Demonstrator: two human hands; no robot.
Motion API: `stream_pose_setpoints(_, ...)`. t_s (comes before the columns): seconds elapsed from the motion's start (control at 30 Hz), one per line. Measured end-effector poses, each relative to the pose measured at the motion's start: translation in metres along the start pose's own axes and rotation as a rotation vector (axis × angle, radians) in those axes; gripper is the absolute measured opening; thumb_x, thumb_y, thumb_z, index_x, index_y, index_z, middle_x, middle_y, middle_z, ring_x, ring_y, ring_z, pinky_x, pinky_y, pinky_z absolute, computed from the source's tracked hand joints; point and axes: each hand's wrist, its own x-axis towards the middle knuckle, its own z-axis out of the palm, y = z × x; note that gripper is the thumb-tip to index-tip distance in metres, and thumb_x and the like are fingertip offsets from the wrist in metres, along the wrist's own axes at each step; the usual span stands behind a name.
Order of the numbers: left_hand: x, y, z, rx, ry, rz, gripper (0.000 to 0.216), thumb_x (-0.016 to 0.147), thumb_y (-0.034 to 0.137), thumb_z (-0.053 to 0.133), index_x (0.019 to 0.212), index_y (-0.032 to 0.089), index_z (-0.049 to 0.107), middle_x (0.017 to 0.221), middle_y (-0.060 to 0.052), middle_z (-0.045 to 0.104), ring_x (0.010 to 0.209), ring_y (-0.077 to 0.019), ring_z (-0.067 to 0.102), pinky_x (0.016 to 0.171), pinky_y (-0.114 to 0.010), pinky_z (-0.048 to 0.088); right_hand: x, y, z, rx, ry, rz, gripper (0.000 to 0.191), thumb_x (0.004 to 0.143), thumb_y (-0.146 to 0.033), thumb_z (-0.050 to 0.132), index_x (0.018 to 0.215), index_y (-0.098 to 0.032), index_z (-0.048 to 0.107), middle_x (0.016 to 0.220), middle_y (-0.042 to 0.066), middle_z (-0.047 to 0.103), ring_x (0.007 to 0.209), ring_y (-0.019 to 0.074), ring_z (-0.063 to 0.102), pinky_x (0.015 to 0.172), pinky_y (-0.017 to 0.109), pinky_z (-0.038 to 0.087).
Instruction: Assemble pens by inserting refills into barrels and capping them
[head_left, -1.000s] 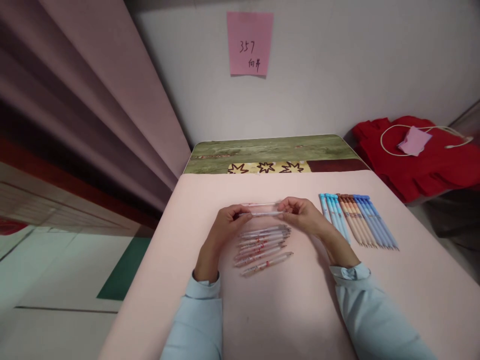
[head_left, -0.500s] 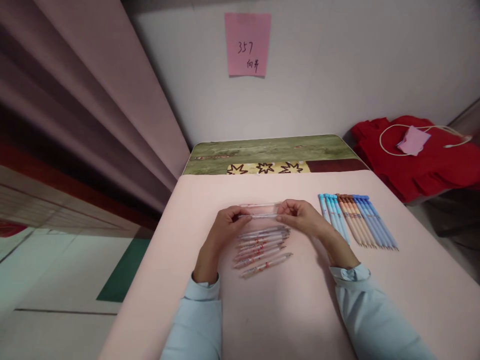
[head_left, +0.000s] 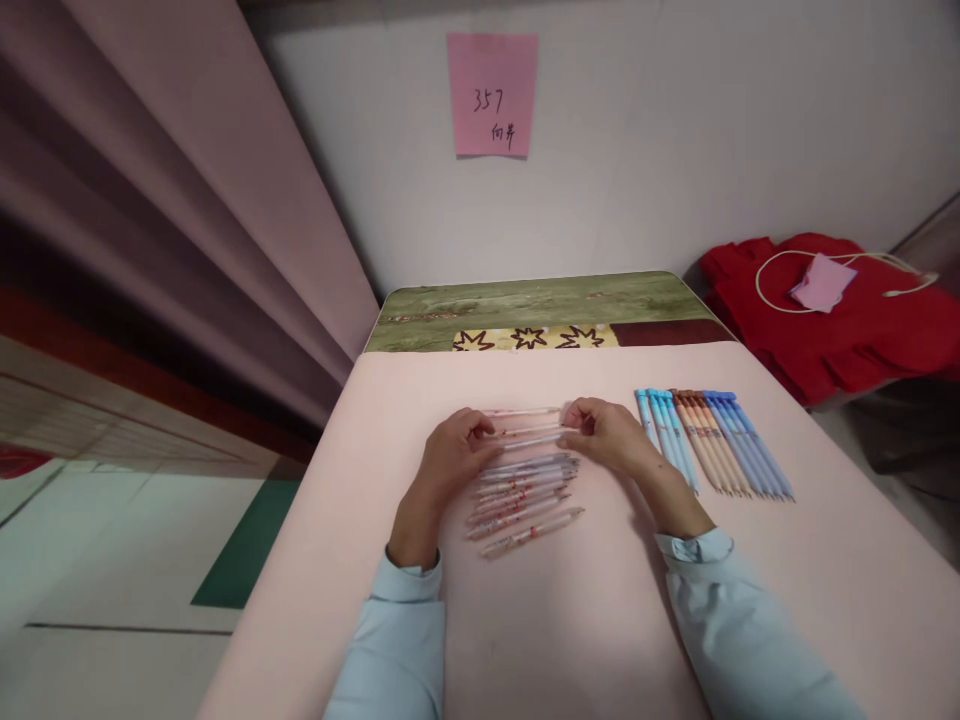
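Note:
Between my two hands a pale, clear-barrelled pen point(head_left: 529, 441) lies crosswise, its ends at my fingertips. My left hand point(head_left: 450, 460) is closed, thumb and fingers at the pen's left end. At the right end, my right hand point(head_left: 609, 436) pinches with thumb and forefinger. Just beyond are two more pale pens, one of them a pinkish pen point(head_left: 521, 412) farthest from me. Nearer to me lies a loose group of similar pens point(head_left: 521, 490) with red marks, roughly parallel. One separate pen point(head_left: 532, 533) slants at the near side of that group.
To the right lie rows of light blue pens point(head_left: 670, 435), brown and beige pens point(head_left: 709, 440) and darker blue pens point(head_left: 750, 445). A pink cloth point(head_left: 570, 630) covers the table. Beyond the table's right edge are a red cloth point(head_left: 780, 340) and a white cable point(head_left: 765, 290).
The pens between my hands have spread apart, so three now show where two did. My fingers have shifted slightly at the pen ends. The nearer group has stayed put.

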Motion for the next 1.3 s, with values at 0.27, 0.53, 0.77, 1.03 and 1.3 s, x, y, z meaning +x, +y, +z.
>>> stream_pose_setpoints(0.27,-0.001,0.001,-0.003,0.060,-0.067,-0.030,0.028,0.073,0.025,0.075,0.100,0.022,0.069,0.101,-0.001,0.063,0.088,-0.0173,0.061,0.077,-0.030,0.047,0.000,-0.003,0.001,-0.118,0.005,-0.033,0.016,0.072,-0.033,0.074,0.082,-0.024,0.067,0.074,-0.003,0.065,0.062,0.0130,0.056,0.059,0.025,0.036)
stream_pose_setpoints(0.53,0.001,0.002,0.009,0.139,0.056,-0.015,0.017,0.083,0.021,0.066,0.100,0.022,0.067,0.104,-0.004,0.065,0.094,-0.0185,0.063,0.082,-0.031,0.048,-0.002,-0.017,0.009,-0.220,0.124,-0.047,0.017,0.075,-0.030,0.070,0.090,-0.023,0.068,0.083,0.001,0.069,0.067,0.0152,0.058,0.063,0.027,0.038)
stream_pose_setpoints(0.77,0.004,0.006,0.000,-0.049,0.153,0.006,0.014,0.080,0.031,0.071,0.077,0.019,0.065,0.081,-0.002,0.062,0.070,-0.0135,0.054,0.066,-0.026,0.044,-0.003,-0.019,0.002,-0.077,0.030,-0.083,0.017,0.079,-0.040,0.070,0.078,-0.023,0.072,0.070,0.001,0.068,0.061,0.0150,0.056,0.058,0.027,0.036)
stream_pose_setpoints(1.03,0.002,0.017,-0.008,-0.323,-0.236,-0.118,0.013,0.072,0.029,0.073,0.075,0.015,0.072,0.060,0.003,0.054,0.057,-0.0099,0.046,0.054,-0.023,0.035,-0.006,-0.028,-0.003,-0.193,-0.205,-0.155,0.005,0.077,-0.025,0.071,0.074,-0.027,0.075,0.075,-0.001,0.072,0.068,0.0159,0.060,0.062,0.027,0.036)
stream_pose_setpoints(1.3,0.004,0.023,-0.005,-0.232,-0.091,0.029,0.024,0.073,0.030,0.077,0.095,0.021,0.075,0.097,-0.005,0.072,0.087,-0.0186,0.063,0.079,-0.031,0.050,-0.009,-0.030,-0.011,0.058,-0.134,-0.161,0.014,0.085,-0.032,0.059,0.082,-0.021,0.067,0.068,0.000,0.064,0.062,0.0142,0.052,0.058,0.025,0.035)
